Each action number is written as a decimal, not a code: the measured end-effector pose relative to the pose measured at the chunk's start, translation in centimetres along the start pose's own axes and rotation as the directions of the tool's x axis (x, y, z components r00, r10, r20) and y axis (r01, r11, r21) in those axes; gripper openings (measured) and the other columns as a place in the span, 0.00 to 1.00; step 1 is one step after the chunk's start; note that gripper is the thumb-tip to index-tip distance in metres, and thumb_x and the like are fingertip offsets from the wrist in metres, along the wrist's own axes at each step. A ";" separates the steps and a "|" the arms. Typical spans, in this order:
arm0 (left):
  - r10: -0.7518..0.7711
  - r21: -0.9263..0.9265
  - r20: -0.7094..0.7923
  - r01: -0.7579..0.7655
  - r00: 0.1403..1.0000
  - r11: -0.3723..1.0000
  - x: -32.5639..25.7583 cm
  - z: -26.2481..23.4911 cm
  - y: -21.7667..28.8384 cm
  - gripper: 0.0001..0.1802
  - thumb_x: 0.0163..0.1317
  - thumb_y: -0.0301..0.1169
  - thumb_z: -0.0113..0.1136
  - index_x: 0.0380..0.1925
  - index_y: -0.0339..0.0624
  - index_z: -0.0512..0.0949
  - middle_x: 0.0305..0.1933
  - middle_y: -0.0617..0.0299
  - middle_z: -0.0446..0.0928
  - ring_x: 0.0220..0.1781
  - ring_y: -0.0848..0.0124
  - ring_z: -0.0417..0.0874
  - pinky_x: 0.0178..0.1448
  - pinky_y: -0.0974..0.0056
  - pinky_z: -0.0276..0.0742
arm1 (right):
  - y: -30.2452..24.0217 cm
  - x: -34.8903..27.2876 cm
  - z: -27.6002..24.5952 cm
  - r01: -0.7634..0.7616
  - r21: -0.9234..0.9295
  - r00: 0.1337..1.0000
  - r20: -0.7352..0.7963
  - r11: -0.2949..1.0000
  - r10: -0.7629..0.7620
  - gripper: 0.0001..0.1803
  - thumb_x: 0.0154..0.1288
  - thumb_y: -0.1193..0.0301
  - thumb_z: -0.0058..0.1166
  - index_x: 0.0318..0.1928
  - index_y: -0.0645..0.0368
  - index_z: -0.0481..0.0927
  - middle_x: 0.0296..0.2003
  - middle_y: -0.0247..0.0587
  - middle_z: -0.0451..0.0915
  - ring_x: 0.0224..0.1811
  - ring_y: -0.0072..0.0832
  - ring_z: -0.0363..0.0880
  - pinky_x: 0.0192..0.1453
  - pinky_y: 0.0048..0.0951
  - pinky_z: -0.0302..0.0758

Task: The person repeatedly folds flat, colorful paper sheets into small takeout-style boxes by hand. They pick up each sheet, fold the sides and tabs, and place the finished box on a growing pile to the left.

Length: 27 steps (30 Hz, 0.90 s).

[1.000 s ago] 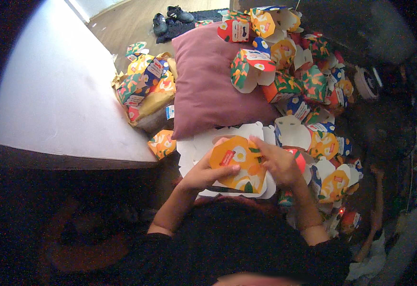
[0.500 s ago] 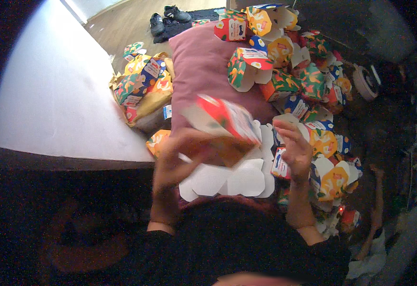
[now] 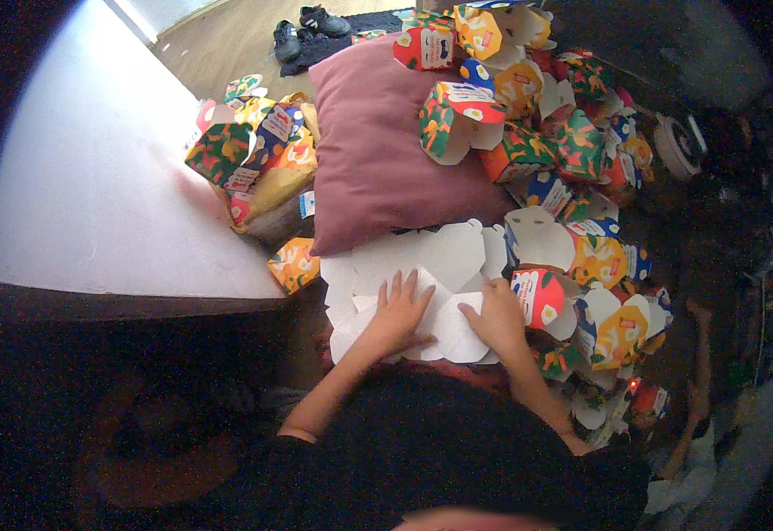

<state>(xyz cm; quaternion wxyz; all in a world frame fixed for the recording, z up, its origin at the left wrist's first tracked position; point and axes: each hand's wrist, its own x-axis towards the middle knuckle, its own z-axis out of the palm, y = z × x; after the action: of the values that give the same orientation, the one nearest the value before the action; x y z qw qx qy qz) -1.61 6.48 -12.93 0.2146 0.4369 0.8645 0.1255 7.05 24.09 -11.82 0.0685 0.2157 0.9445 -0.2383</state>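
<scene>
You had turned the blank (image 3: pixel 431 283) white side up, and your left hand (image 3: pixel 395 314) and right hand (image 3: pixel 497 314) pressed it flat, fingers (image 3: pixel 404 288) spread.

Wooden floor (image 3: pixel 227 40) at top, brightly lit. Pair of dark shoes (image 3: pixel 309 28) on a dark mat (image 3: pixel 351 35). Pale flat surface (image 3: pixel 95 177) at left, dark-edged along its near side. Mauve pillow (image 3: pixel 378 133) centre. Right side and lower left in deep shadow.

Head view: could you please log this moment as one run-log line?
left hand: flat on white unfolded carton blank | right hand: pressing same blank | pink cushion behind | folded colourful cartons heaped right
</scene>
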 end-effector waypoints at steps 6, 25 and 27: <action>-0.022 -0.030 0.026 0.023 0.999 0.999 -0.1 3.3 -0.3 0.49 0.39 0.48 0.70 0.61 0.47 0.59 0.69 0.40 0.44 0.70 0.40 0.44 0.64 0.34 0.49 | 0.1 -1.2 0.9 0.040 0.045 0.994 -0.099 0.998 -0.036 0.36 0.52 0.56 0.59 0.54 0.70 0.66 0.55 0.56 0.64 0.57 0.48 0.64 0.59 0.40 0.64; 0.126 -0.509 -0.319 -0.282 0.939 0.814 -0.4 0.5 -1.8 0.39 0.46 0.42 0.68 0.58 0.44 0.63 0.65 0.47 0.56 0.67 0.53 0.57 0.66 0.51 0.58 | 2.2 3.5 -2.9 0.537 0.610 0.794 -0.131 0.583 -0.594 0.12 0.48 0.79 0.60 0.36 0.56 0.78 0.48 0.48 0.72 0.46 0.38 0.75 0.52 0.31 0.72; -0.065 -0.888 -0.137 -0.094 0.988 0.450 -0.6 -0.2 -1.5 0.34 0.49 0.40 0.66 0.55 0.42 0.65 0.60 0.50 0.62 0.62 0.58 0.64 0.64 0.57 0.62 | 0.4 2.8 -3.7 0.459 0.876 0.805 -0.342 0.144 -0.485 0.12 0.50 0.79 0.60 0.37 0.58 0.77 0.48 0.48 0.72 0.46 0.36 0.75 0.54 0.33 0.70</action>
<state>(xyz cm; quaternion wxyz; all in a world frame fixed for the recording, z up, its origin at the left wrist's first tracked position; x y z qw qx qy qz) -2.46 5.16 -13.20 0.3446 0.2556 0.6799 0.5947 4.59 27.23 -9.45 -0.1362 -0.0949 0.6437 -0.7470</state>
